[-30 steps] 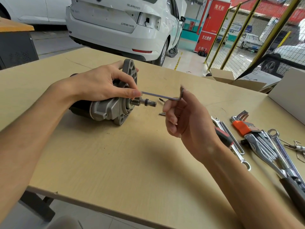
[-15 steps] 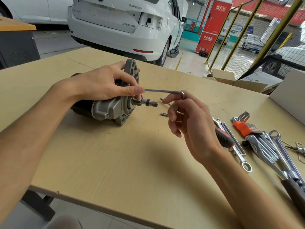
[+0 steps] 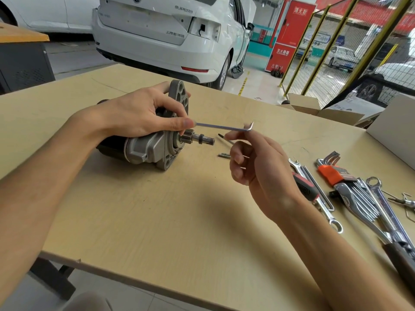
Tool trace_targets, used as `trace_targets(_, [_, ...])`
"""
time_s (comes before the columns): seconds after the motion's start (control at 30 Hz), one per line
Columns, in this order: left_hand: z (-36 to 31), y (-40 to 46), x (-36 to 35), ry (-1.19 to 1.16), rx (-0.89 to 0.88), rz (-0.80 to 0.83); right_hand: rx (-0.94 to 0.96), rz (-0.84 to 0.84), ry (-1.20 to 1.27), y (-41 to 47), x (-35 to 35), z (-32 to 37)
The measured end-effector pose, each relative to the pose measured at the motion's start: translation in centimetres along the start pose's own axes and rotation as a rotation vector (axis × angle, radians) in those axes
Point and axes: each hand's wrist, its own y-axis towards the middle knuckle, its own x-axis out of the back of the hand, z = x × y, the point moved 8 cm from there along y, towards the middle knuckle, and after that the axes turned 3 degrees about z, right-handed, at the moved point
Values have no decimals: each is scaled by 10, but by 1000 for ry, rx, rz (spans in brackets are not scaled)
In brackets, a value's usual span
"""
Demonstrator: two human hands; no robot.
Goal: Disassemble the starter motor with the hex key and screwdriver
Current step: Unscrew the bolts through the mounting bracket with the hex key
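Starter motor lies sideways, shaft pointing right.

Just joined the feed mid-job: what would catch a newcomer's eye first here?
The starter motor lies mid-table, gripped by the left hand. A hex key runs from it toward the right hand. Wrenches are spread along the table's right side, and a white car is parked behind.
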Motion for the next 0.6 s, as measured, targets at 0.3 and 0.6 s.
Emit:
trace_targets(0.3, [3, 2, -1, 9, -8, 18, 1, 171, 6, -1, -14, 2])
trace_targets(0.6, [4, 2, -2, 45, 16, 7, 146, 114, -106, -3, -10, 10])
